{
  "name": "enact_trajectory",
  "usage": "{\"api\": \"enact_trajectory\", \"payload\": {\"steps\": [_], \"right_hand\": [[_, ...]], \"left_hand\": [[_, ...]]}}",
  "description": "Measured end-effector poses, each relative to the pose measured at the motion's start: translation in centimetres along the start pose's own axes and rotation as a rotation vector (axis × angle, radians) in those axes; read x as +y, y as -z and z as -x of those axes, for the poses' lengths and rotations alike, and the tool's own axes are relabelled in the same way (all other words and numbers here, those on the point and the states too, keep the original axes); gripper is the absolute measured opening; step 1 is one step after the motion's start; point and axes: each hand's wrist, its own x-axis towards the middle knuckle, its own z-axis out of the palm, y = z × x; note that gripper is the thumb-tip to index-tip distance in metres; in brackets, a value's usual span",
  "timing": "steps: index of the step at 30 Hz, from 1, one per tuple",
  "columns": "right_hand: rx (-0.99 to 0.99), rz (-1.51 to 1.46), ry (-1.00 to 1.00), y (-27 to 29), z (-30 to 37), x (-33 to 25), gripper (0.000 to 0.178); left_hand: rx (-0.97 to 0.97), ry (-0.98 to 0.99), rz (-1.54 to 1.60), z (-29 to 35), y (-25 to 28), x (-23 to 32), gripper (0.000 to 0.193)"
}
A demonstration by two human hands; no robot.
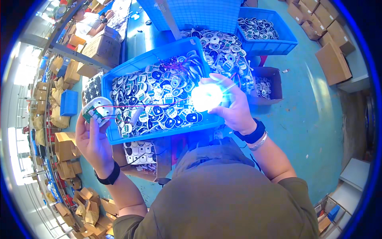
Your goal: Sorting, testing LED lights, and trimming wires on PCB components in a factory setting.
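So, the lamp is lit, right hand curled round it, left hand pinching a wired board piece; heap beneath both probably waiting.

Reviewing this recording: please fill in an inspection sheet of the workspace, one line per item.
Surface: a blue bin under the hands; a blue table beyond it.
Things in hand: a white housing with a green circuit board; a glowing light, its outline lost in glare.
Clutter: loose pieces heaped in the bin; more in a second blue bin and an open carton.
Grips: left hand closed on the housing; right hand closed on the light.
Cables: red and black wires run from the housing toward the light; far ends unclear.
Surroundings: stacked cartons, another person, blue-green floor.
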Motion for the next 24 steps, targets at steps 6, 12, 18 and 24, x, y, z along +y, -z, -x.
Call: {"api": "enact_trajectory", "payload": {"steps": [6, 12, 18, 24], "right_hand": [[-0.111, 0.017, -0.036, -0.4, -0.4, -0.1, 0.07], [-0.147, 0.07, -0.077, -0.4, -0.6, 0.5, 0.067], [-0.03, -0.143, -0.26, 0.9, 0.6, 3.3, 0.06], [0.175, -0.144, -0.369, 4.0, 2.5, 5.9, 0.046]], "left_hand": [[0.042, 0.029, 0.011, 0.7, 0.9, -0.8, 0.031], [0.04, 0.044, 0.054, 1.1, 1.2, -1.0, 0.03], [0.094, 0.271, 0.275, 1.4, -2.4, -2.4, 0.037], [-0.083, 0.646, 0.354, 1.0, -3.2, -5.7, 0.036]]}}
